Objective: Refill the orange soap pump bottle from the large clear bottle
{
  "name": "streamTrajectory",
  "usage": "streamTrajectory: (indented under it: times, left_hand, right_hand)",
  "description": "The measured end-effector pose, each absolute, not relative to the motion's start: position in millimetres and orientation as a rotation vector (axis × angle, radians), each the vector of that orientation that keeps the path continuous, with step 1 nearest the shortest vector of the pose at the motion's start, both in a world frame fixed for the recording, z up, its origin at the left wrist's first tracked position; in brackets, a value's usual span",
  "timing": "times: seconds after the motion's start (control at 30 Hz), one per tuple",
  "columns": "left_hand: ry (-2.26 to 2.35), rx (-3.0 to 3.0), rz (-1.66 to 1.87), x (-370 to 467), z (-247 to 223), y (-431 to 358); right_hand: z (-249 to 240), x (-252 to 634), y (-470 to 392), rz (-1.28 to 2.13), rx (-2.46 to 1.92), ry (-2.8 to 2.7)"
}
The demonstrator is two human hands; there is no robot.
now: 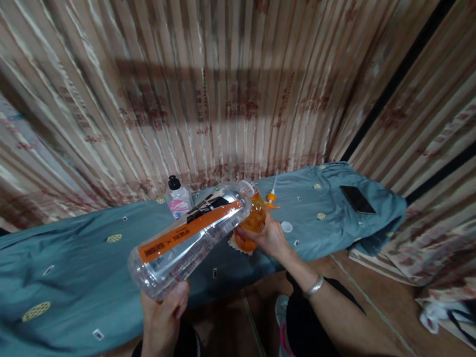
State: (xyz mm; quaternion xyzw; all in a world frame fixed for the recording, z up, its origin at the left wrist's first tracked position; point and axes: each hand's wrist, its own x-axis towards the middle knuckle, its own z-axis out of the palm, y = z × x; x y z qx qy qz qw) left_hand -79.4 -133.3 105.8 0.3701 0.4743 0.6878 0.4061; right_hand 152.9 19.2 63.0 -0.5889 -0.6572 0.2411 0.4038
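My left hand (pixel 167 312) is wrapped round the base end of a large clear plastic bottle (pixel 191 238) with an orange and black label. The bottle lies tilted over the cloth, its neck up and to the right. Its white-rimmed mouth is right by the top of a small see-through container (pixel 255 214) of orange colour, which my right hand (pixel 270 238) grips. Whether liquid passes between them I cannot tell. Below the container sits an orange round base (pixel 243 244) with a pale ruffled edge, partly covered by my fingers.
A teal cloth (pixel 80 254) covers the long surface. Behind the large bottle stands a small bottle (pixel 178 200) with a black cap. To the right are a white stick with an orange end (pixel 271 197), a white disc (pixel 287 226) and a phone (pixel 357 199). Curtains (pixel 207 88) hang close behind.
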Motion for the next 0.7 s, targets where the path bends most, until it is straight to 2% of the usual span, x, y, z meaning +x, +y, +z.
streamTrajectory:
  times: [0.7]
  left_hand:
    - [1.183,0.839,1.857,-73.0,107.1,-130.5]
  right_hand:
    - [60.5,151.8,18.4,0.6,-1.496,-1.67]
